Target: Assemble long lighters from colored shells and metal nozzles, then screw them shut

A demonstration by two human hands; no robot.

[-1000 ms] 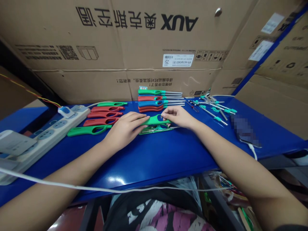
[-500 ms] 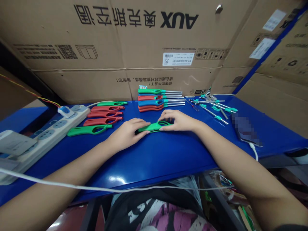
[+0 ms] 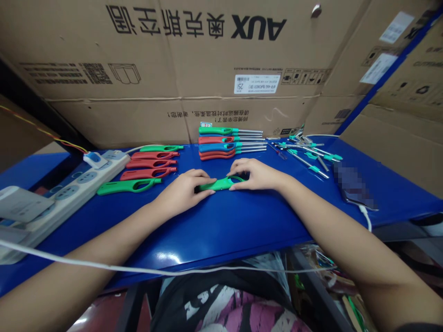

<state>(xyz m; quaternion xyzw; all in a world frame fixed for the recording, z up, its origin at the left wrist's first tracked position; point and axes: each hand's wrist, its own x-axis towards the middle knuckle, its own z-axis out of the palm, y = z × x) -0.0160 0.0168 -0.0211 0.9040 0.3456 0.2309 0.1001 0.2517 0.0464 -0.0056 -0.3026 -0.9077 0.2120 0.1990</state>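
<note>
A green lighter casing (image 3: 221,184) lies crosswise between my two hands, low over the blue table. My left hand (image 3: 188,189) grips its left end between thumb and fingers. At the looped right end, my right hand (image 3: 254,175) pinches the casing with thumb and index finger. Behind my hands, finished-looking lighters with metal tubes (image 3: 221,148) are stacked in red, blue and green. To the left, several red and green handles (image 3: 128,186) lie in a column. Metal tubes with teal parts (image 3: 308,161) are scattered at the right.
A white power strip (image 3: 81,184) runs along the left side. A phone (image 3: 353,186) with a white cable lies at the right. Cardboard (image 3: 194,60) stands behind the blue table (image 3: 214,230). Another white cable (image 3: 145,269) crosses in front over my left forearm.
The casing has tilted slightly in my fingers, and its two edges look closer together. Both hands stay nearly in place.
</note>
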